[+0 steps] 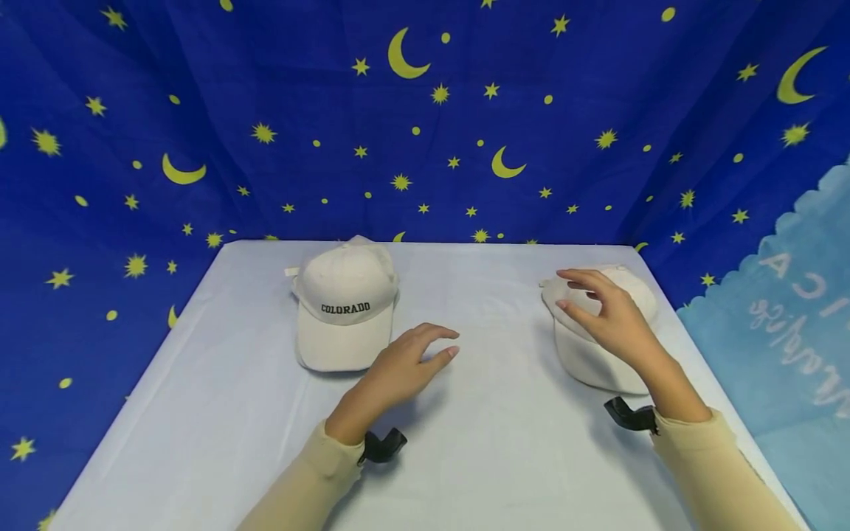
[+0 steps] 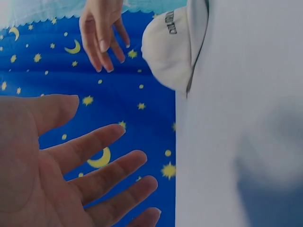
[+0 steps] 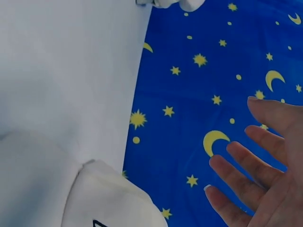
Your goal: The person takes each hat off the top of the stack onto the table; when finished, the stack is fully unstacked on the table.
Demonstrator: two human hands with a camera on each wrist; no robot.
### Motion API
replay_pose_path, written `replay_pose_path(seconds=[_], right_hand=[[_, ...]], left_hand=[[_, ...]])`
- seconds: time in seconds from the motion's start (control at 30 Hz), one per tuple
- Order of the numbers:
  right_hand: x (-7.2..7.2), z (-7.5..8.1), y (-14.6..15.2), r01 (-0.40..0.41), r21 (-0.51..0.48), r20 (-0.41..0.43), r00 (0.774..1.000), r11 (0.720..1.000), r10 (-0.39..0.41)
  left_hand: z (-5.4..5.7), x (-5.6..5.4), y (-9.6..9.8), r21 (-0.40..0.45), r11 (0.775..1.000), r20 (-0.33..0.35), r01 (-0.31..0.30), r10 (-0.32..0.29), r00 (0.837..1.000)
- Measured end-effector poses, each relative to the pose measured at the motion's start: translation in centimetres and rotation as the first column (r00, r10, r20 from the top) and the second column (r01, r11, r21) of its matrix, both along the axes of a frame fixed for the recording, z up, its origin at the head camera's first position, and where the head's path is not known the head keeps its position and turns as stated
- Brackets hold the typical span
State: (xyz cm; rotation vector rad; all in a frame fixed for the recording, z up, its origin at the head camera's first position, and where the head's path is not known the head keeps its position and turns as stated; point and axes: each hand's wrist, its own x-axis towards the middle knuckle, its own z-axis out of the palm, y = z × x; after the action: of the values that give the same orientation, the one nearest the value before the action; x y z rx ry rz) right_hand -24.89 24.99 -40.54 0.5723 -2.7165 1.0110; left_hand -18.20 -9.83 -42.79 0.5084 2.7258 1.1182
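Where the right cap [image 1: 634, 291] lay: on the right of the white table [image 1: 478, 457], its brim [image 1: 578, 361] toward the near edge, partly masked by the right hand [image 1: 607, 317] in the head view.
Left cap [image 1: 345, 306]: upright on the table's left part, brim likewise turned near, COLORADO in dark capitals on the crown [image 1: 348, 273].
Cloth: judged light, unlikely to slip or break.
Crown: probably soft, apt to dent under a hard squeeze.
Brim: apparently the stiffer part, hence the surer hold, thumb above and fingers beneath; the crown's sides seemed to offer a second, gentler grip.
Right hand: raised beside and over the right cap, thumb and fingers well parted, lightly bent, grasping nothing; its wrist view showed a gap between fingers and cap.
Left hand [image 1: 408, 369]: near the left cap's brim, digits spread wide in its wrist view, likewise holding nothing.
Wrists: black mounts [image 1: 631, 415] at the cuffs of beige sleeves [image 1: 717, 461].
Backdrop: blue cloth [image 1: 319, 88] patterned with yellow moons and stars.
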Motion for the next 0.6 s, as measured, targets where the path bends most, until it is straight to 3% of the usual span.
replay_pose_path(seconds=[0.33, 0.6], right_hand=[[-0.3, -0.8, -1.1, -0.026, 0.023, 0.007, 1.000, 0.999, 0.026], [-0.5, -1.1, -2.5, -0.023, 0.064, -0.027, 0.999, 0.998, 0.025]], left_hand=[[0.3, 0.9, -2.6, 0.065, 0.993, -0.024, -0.094, 0.096, 0.995], [-0.2, 2.0, -4.3, 0.127, 0.981, 0.012, -0.149, 0.149, 0.989]])
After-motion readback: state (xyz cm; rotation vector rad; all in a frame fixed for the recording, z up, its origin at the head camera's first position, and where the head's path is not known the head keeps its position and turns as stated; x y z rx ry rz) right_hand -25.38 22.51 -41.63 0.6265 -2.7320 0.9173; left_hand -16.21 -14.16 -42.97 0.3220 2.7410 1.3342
